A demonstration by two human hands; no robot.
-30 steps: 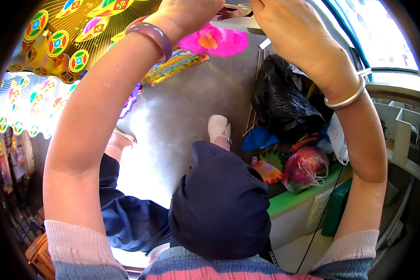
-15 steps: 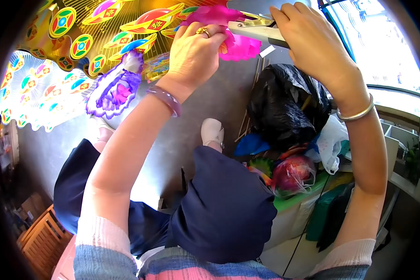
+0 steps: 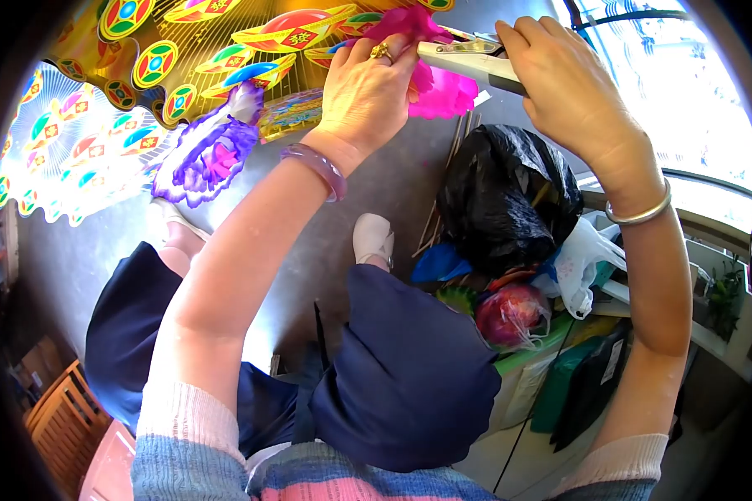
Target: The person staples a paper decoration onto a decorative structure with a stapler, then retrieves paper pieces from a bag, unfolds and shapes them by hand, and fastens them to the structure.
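Gold foil decoration (image 3: 297, 37), red diamonds reading "發", lies beside the left hand (image 3: 368, 93), fingers pinched closed on a magenta flower (image 3: 444, 93). The right hand (image 3: 564, 88) grips a white stapler (image 3: 468, 64).

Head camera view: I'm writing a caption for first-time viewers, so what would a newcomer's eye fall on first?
Probably the shiny gold sheet with its bright round and boat-shaped motifs, filling the upper left. Next comes the vivid pink flower at top centre, by the left hand and the white stapler-like tool in the right hand. The crumpled black plastic bag stands out right of centre.
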